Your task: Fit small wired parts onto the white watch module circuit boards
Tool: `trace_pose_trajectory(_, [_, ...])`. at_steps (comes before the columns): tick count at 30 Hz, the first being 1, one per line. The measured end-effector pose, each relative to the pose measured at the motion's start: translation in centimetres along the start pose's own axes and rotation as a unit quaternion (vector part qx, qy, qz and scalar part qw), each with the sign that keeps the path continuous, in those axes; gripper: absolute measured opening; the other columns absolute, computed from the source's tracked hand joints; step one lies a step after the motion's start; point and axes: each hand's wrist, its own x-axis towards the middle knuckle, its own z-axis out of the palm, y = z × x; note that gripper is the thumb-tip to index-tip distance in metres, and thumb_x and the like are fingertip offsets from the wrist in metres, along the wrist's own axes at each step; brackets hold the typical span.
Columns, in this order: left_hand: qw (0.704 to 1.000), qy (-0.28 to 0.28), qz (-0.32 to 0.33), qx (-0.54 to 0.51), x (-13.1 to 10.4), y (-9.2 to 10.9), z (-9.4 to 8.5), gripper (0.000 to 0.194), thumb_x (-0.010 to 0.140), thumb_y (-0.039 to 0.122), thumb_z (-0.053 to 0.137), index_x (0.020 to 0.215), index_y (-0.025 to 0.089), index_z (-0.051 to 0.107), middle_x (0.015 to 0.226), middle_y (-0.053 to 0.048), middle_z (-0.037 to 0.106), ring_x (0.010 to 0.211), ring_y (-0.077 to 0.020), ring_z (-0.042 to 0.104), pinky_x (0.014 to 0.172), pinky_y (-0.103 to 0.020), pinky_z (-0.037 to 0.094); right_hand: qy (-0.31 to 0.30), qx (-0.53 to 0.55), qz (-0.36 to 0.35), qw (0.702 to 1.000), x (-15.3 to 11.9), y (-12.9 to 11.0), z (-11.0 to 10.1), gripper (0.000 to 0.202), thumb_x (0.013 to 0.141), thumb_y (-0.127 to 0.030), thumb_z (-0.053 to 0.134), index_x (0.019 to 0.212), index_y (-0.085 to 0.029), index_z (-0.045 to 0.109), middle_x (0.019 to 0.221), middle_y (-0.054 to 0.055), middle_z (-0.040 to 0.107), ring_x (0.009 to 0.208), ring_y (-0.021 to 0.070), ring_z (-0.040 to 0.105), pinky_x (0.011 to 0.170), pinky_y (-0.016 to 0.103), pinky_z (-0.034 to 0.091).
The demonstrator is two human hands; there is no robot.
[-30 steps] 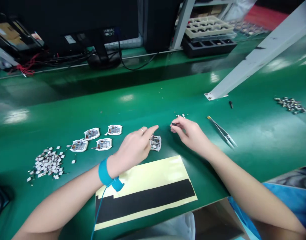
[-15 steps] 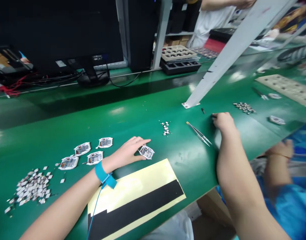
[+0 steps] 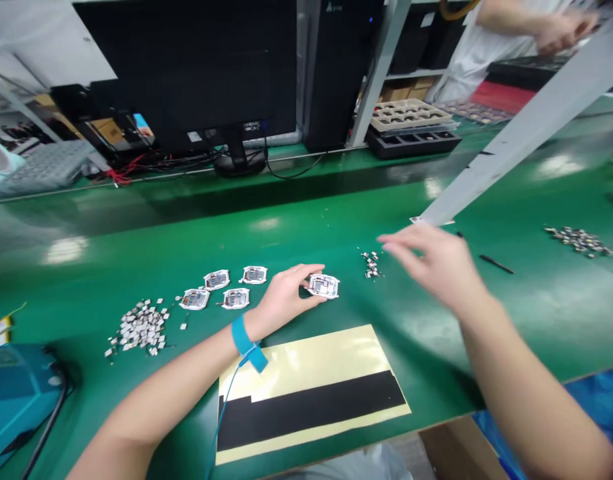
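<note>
My left hand (image 3: 289, 293), with a blue wrist strap (image 3: 243, 340), grips a white watch case (image 3: 324, 286) by its left side. Small electronic parts fill the case. To the left lie several similar watch cases (image 3: 236, 298). In mid-air at the right, my right hand (image 3: 431, 263) is blurred by motion; its fingers stretch left, thumb and forefinger slightly apart, and I see nothing in them. Near those fingertips is a small pile of tiny metallic parts (image 3: 371, 265). A thin black stick (image 3: 496, 264) lies right of this hand. Tweezers are not visible now.
A yellow sheet with a black band (image 3: 316, 407) lies in front of me. Small square parts (image 3: 141, 327) are heaped at left, another heap (image 3: 579, 240) at right. A slanted white post (image 3: 506, 150) meets the bench. Behind stand a monitor (image 3: 201, 67) and stacked trays (image 3: 411, 123).
The view has swung left. My right hand has left the spot by the black stick, which now lies on the bench, and has moved left. My left hand still holds the watch case.
</note>
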Motion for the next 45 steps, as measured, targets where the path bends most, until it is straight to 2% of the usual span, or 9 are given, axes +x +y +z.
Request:
trace_pose_trajectory(2, [0.999, 0.054, 0.006, 0.005, -0.7, 1.2, -1.8, 0.045, 0.072, 0.026, 0.064, 0.113, 0.017, 0.047, 0.104, -0.005, 0.061, 0.079, -0.0131, 0.06, 0.074, -0.027, 0.05, -0.038, 0.038, -0.179, 0.982, 0.3, -5.7, 0.4, 0.02, 0.083, -0.028, 0.051, 0.096, -0.018, 0.062, 0.087, 0.005, 0.06, 0.076, 0.0121, 0.056, 0.068, 0.022, 0.047])
trace_pose_trajectory(5, [0.99, 0.139, 0.014, 0.006, -2.3, 3.1, -4.5, 0.046, 0.069, 0.022, 0.067, 0.11, 0.017, 0.047, 0.101, -0.004, 0.063, 0.077, -0.0126, 0.062, 0.075, -0.026, 0.051, 0.002, -0.026, -0.308, 0.951, 0.5, -11.2, 0.0, 0.023, 0.086, -0.019, 0.041, 0.095, -0.013, 0.061, 0.08, 0.006, 0.06, 0.066, 0.0144, 0.054, 0.052, 0.024, 0.042])
trace_pose_trajectory(9, [0.983, 0.179, -0.029, -0.007, -4.4, 4.4, -6.8, 0.048, 0.065, 0.02, 0.07, 0.106, 0.019, 0.046, 0.097, -0.002, 0.064, 0.076, -0.0117, 0.063, 0.072, -0.023, 0.052, 0.029, 0.012, -0.328, 0.944, 1.1, -13.9, -0.9, 0.034, 0.088, -0.013, 0.028, 0.083, -0.012, 0.061, 0.075, 0.006, 0.061, 0.063, 0.0141, 0.054, 0.051, 0.024, 0.041])
trace_pose_trajectory(12, [0.982, 0.183, -0.038, -0.005, -5.3, 4.7, -7.7, 0.047, 0.066, 0.02, 0.07, 0.106, 0.019, 0.045, 0.097, -0.002, 0.064, 0.078, -0.0108, 0.063, 0.073, -0.021, 0.052, 0.039, 0.041, -0.316, 0.947, 1.4, -15.0, -1.0, 0.029, 0.085, -0.01, 0.032, 0.077, -0.01, 0.061, 0.075, 0.009, 0.059, 0.062, 0.0163, 0.054, 0.05, 0.026, 0.042])
trace_pose_trajectory(16, [0.985, 0.169, -0.04, -0.017, -5.5, 4.7, -8.2, 0.051, 0.066, 0.019, 0.07, 0.109, 0.021, 0.042, 0.1, -0.002, 0.063, 0.079, -0.0115, 0.064, 0.074, -0.022, 0.053, 0.072, 0.016, -0.354, 0.932, 1.4, -15.8, -0.9, 0.024, 0.079, -0.004, 0.038, 0.074, -0.008, 0.061, 0.07, 0.012, 0.058, 0.062, 0.0195, 0.054, 0.048, 0.029, 0.042])
trace_pose_trajectory(25, [0.989, 0.137, -0.054, -0.031, -5.2, 4.1, -8.0, 0.054, 0.065, 0.019, 0.07, 0.111, 0.021, 0.041, 0.101, -0.002, 0.063, 0.083, -0.0128, 0.063, 0.076, -0.024, 0.053, 0.036, -0.008, -0.326, 0.945, 1.6, -15.4, -1.3, 0.025, 0.081, -0.008, 0.038, 0.07, -0.013, 0.06, 0.068, 0.008, 0.055, 0.06, 0.0163, 0.047, 0.046, 0.026, 0.036])
trace_pose_trajectory(34, [0.994, 0.09, -0.058, -0.035, -5.0, 3.6, -8.5, 0.057, 0.066, 0.019, 0.069, 0.114, 0.022, 0.039, 0.097, -0.001, 0.063, 0.088, -0.0137, 0.061, 0.078, -0.026, 0.052, -0.102, 0.087, -0.314, 0.94, 2.3, -14.0, -0.2, 0.015, 0.083, -0.011, 0.041, 0.076, -0.016, 0.053, 0.075, 0.003, 0.051, 0.065, 0.012, 0.042, 0.055, 0.023, 0.034])
trace_pose_trajectory(41, [0.994, 0.07, -0.05, -0.064, -4.8, 3.7, -8.6, 0.057, 0.064, 0.016, 0.069, 0.113, 0.022, 0.039, 0.092, 0.001, 0.063, 0.073, -0.0105, 0.061, 0.074, -0.026, 0.052, -0.031, 0.049, -0.385, 0.921, 2.7, -14.0, -0.1, 0.023, 0.086, -0.015, 0.036, 0.072, -0.015, 0.054, 0.067, 0.002, 0.048, 0.058, 0.0114, 0.036, 0.049, 0.025, 0.025])
trace_pose_trajectory(45, [0.995, 0.062, -0.051, -0.067, -4.8, 3.7, -8.5, 0.058, 0.064, 0.016, 0.069, 0.113, 0.023, 0.039, 0.093, 0.002, 0.063, 0.075, -0.0107, 0.061, 0.074, -0.024, 0.052, -0.002, 0.076, -0.372, 0.925, 2.4, -14.5, 0.6, 0.022, 0.085, -0.015, 0.04, 0.067, -0.015, 0.052, 0.065, 0.001, 0.049, 0.057, 0.0106, 0.036, 0.049, 0.025, 0.027])
